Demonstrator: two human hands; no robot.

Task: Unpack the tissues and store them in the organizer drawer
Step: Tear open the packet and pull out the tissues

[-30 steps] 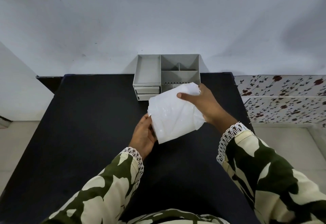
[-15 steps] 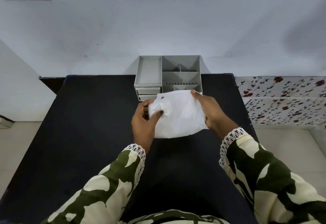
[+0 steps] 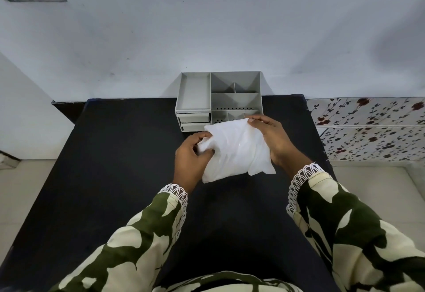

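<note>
The tissue pack [image 3: 236,151], a white plastic-wrapped bundle, is sitting between both hands above the black table [image 3: 119,158], just near of the grey organizer [image 3: 218,100]. The left hand [image 3: 192,157] is pinching the pack's left corner, fingers curled closed on the wrapper. The right hand [image 3: 274,137] is clasping the right edge, fingertips hooked over the far corner. Whether the pack is resting on the table is hard to judge. Both drawers [image 3: 195,121] are sitting closed.

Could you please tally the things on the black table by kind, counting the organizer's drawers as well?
Tissue packs: 1, the white tissue pack, held over the table in both hands
Organizers: 1, the grey organizer
Drawers: 2, the drawers stacked at its lower left, both closed
Total: 4
</note>
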